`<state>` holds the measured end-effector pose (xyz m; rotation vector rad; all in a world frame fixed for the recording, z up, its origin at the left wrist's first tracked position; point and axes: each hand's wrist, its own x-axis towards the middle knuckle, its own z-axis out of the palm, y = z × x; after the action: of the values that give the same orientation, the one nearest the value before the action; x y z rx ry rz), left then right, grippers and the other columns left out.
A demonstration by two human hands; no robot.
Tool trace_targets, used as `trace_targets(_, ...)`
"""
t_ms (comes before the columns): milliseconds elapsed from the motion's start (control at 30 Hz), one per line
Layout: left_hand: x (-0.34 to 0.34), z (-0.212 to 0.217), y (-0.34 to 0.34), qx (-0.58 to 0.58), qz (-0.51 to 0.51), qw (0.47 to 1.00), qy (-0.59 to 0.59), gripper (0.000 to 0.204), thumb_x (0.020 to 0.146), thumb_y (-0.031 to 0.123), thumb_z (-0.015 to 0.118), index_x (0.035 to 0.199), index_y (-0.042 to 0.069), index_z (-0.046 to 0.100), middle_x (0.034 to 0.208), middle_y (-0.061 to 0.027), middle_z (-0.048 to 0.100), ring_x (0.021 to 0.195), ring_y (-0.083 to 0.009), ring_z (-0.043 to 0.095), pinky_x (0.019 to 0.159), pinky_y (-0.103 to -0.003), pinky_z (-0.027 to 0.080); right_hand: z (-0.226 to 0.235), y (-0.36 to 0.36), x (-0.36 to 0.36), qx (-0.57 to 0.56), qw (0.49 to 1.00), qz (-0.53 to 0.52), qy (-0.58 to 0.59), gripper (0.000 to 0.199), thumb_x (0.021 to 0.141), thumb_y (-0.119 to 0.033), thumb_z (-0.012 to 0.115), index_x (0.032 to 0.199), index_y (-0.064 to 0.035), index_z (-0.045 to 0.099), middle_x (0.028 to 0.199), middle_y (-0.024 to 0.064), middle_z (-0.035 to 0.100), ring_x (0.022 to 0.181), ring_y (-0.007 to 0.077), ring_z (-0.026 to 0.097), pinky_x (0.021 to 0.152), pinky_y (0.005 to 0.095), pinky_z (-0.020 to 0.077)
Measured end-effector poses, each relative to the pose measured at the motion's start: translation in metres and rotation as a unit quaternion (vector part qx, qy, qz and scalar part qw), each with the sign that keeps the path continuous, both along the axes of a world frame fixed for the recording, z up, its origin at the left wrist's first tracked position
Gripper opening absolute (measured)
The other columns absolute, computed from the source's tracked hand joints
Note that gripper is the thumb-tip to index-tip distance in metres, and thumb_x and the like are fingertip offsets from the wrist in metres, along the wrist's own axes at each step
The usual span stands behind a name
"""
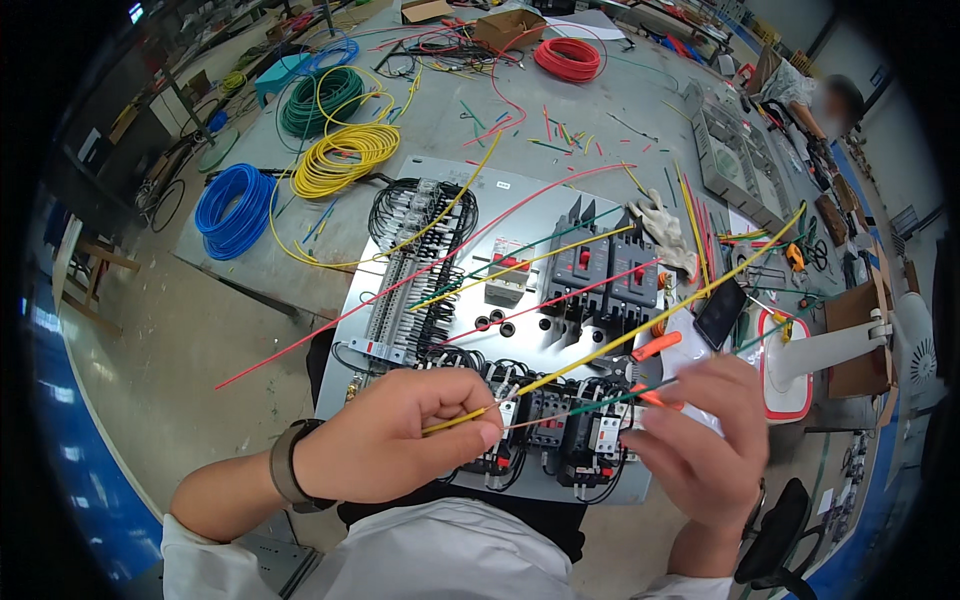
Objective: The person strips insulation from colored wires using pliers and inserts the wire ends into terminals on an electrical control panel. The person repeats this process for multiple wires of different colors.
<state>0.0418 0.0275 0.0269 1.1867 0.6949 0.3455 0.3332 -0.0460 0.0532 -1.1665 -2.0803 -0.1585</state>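
My left hand (410, 435) is closed, thumb and forefinger pinching a yellow wire (610, 345) that slants up to the right across the panel. Bare metal shows on the yellow wire close to the fingertips. My right hand (710, 435), partly smeared by motion, is closed around a green wire (610, 400). That wire's bare copper end points at my left thumb; whether it touches is unclear. Below both hands lies a metal mounting plate (465, 195) bearing a terminal strip (395, 290), black circuit breakers (582, 262) and contactors (548, 420). Loose red wire (430, 268) crosses over it.
Wire coils in blue (235, 212), yellow (345, 160), green (322, 100) and red (567, 60) lie on the grey table. At right are a glove (660, 228), a phone (720, 312), orange-handled tools (657, 347) and a white stand (825, 355). Another person (800, 95) is at far right.
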Motion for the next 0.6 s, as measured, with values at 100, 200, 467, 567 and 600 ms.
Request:
trace_targets(100,0.002,0.003,-0.001,0.011,-0.016,1.0,0.002,0.01,0.107,0.01,0.066,0.108,0.0,0.067,0.088,0.0044,0.063,0.074,0.0002,0.052,0.064,-0.019,0.043,-0.008,0.017,0.008,-0.072,0.993,0.061,-0.068,0.027,0.069,-0.008,0.081,0.095,-0.006,0.077,0.089,0.006,0.068,0.077,0.0233,0.066,0.064,0.0365,0.052)
trace_targets(200,-0.001,0.003,-0.002,0.034,-0.011,0.999,0.001,0.011,0.106,0.01,0.068,0.109,-0.001,0.07,0.091,0.0025,0.067,0.076,-0.0007,0.056,0.066,-0.02,0.045,-0.007,0.014,0.01,-0.07,0.992,0.09,-0.062,0.032,0.07,-0.006,0.077,0.103,-0.0057,0.078,0.088,0.0061,0.068,0.071,0.0209,0.064,0.055,0.033,0.0482)
trace_targets(467,-0.009,-0.005,-0.004,0.172,-0.006,0.983,0.055,0.009,0.1,0.008,0.075,0.102,-0.001,0.075,0.089,-0.0049,0.075,0.078,-0.0065,0.067,0.07,-0.023,0.052,-0.015,0.009,0.003,-0.075,0.984,0.136,-0.085,0.029,0.069,-0.007,0.078,0.098,-0.0015,0.079,0.078,0.004,0.066,0.065,0.0183,0.064,0.051,0.0317,0.0482)
trace_targets(567,-0.01,-0.005,-0.007,0.21,0.01,0.976,0.059,0.007,0.097,0.006,0.077,0.099,0.0,0.076,0.083,-0.0062,0.076,0.073,-0.0075,0.067,0.064,-0.024,0.051,-0.012,0.009,0.0,-0.077,0.983,0.132,-0.098,0.03,0.069,-0.008,0.078,0.098,-0.0015,0.078,0.079,0.0038,0.065,0.065,0.0183,0.064,0.052,0.0318,0.0496)
trace_targets(600,-0.01,-0.004,-0.007,0.216,0.007,0.974,0.067,0.006,0.097,0.006,0.077,0.098,0.0,0.077,0.082,-0.0061,0.076,0.071,-0.0079,0.067,0.063,-0.024,0.051,-0.012,0.01,0.0,-0.079,0.983,0.131,-0.104,0.03,0.069,-0.008,0.078,0.099,-0.0016,0.077,0.079,0.0038,0.065,0.065,0.0183,0.064,0.052,0.0318,0.05)
